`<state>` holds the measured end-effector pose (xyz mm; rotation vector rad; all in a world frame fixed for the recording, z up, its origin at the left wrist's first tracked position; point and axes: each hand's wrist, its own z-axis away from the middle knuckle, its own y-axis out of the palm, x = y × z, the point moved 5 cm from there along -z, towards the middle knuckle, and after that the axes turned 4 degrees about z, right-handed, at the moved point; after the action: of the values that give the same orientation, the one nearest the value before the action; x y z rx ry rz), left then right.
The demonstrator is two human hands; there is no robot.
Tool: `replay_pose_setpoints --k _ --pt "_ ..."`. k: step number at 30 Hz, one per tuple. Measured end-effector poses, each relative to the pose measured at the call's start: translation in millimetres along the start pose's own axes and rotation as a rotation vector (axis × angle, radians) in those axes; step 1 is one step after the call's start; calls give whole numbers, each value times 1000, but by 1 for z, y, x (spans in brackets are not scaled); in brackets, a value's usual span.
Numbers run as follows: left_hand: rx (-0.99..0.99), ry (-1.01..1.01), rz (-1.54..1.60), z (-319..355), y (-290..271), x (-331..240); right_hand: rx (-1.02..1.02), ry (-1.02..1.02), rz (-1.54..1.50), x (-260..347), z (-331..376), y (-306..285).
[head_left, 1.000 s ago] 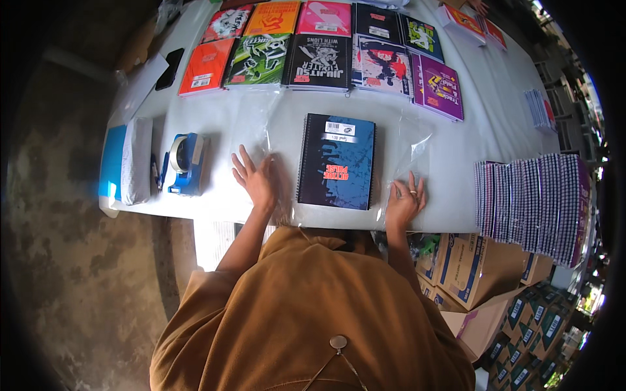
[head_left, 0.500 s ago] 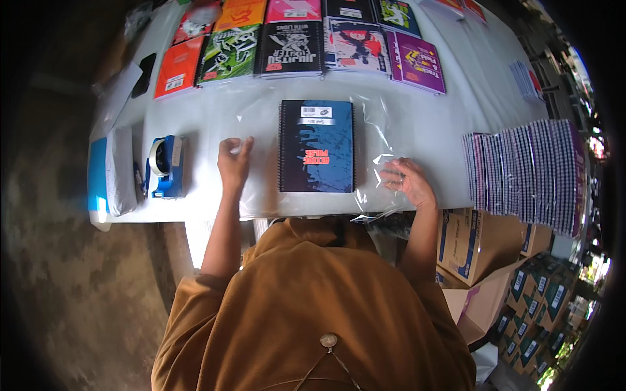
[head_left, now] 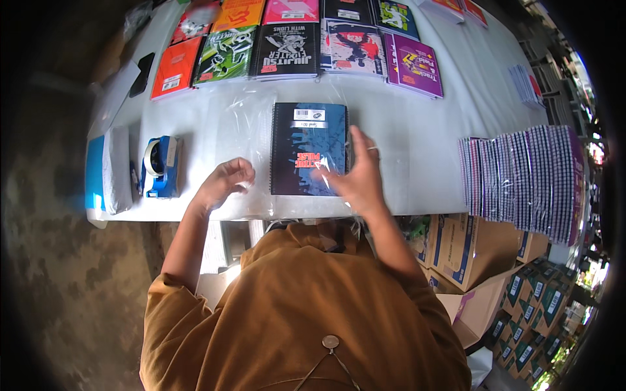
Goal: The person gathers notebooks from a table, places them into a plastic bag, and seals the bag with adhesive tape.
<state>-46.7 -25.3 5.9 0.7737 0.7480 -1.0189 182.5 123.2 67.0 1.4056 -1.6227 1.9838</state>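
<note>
At the left edge of the white table (head_left: 417, 130) sits a blue tape dispenser (head_left: 160, 166), and next to it the left hand (head_left: 223, 184) curls up, pinching the clear plastic wrap (head_left: 241, 130). Near the front edge in the middle lies the dark notebook (head_left: 308, 148), with the right hand (head_left: 357, 177) spread flat on its corner. It looks stiff and light, but the thin wrap looks slippery, so the notebook's edges seem best to hold; bright notebooks (head_left: 287, 49) line the back edge, a tall stack (head_left: 521, 176) stands right, cardboard boxes (head_left: 482, 247) below.
</note>
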Motion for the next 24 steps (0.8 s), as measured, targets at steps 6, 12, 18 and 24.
replay_pose_setpoints --k 6,12,18,24 --pt "35 -79 107 -11 4 3 101 34 573 -4 4 24" --pt "143 139 -113 -9 13 -3 -114 256 -167 -74 -4 -9" --pt "62 356 10 -18 21 -2 -463 731 -568 -164 19 -21" --pt "82 435 42 -28 37 -2 -285 391 -41 -132 -19 -30"
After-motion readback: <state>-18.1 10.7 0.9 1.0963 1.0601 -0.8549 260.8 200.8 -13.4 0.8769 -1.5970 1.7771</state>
